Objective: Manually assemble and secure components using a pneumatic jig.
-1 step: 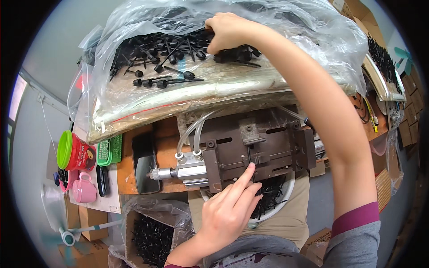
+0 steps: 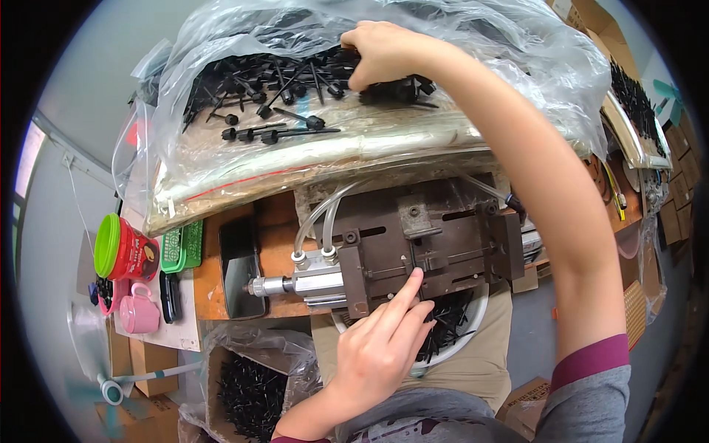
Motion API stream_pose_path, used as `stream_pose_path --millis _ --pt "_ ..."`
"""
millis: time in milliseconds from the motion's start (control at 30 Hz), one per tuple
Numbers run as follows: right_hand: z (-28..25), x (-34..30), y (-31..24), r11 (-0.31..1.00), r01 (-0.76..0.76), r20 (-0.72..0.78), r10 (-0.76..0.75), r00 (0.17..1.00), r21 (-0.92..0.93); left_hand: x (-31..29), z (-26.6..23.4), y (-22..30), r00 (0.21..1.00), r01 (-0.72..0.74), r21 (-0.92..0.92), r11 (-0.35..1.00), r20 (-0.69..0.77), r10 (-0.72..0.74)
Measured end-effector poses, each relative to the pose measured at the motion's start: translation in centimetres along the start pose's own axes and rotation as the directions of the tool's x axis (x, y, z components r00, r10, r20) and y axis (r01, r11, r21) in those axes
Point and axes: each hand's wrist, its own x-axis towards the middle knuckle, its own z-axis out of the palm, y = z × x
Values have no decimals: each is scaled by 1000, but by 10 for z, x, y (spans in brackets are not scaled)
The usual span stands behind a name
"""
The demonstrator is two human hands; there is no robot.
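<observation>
My left hand is over the front of a dark metal fixture. Its index finger is stretched out, with the tip at the lower end of a thin black rod lying in the fixture; the other fingers are loosely bent and hold nothing visible. My right hand reaches across to a heap of black plastic stems with toothed round heads inside a clear plastic bag. Its thumb and fingers are apart among the parts, and some fingertips are hidden behind the hand.
A silver air cylinder with clear hoses is fixed left of the fixture. On my lap a white-rimmed basin holds black pieces. A phone, pink mug and red tub stand left. A lined box of black parts is below.
The whole view has shifted very slightly. My right hand has moved only a touch among the black parts, and my left index finger stays at the rod.
</observation>
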Motion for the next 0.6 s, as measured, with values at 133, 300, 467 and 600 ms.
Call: stream_pose_path --millis 133,300,467,600 --pt "0 -26 17 984 174 -98 -170 981 33 -1 14 -1 998 -57 25 998 29 57" --pt "-1 -61 27 932 351 -421 -353 835 -84 3 24 -4 996 -88 147 985 24 86" --pt "-28 -78 16 948 159 -342 -58 938 275 6 24 -1 997 -65 173 983 56 56" --pt "-44 -88 16 819 8 -292 195 936 573 6 23 -1 996 -70 178 982 70 58"
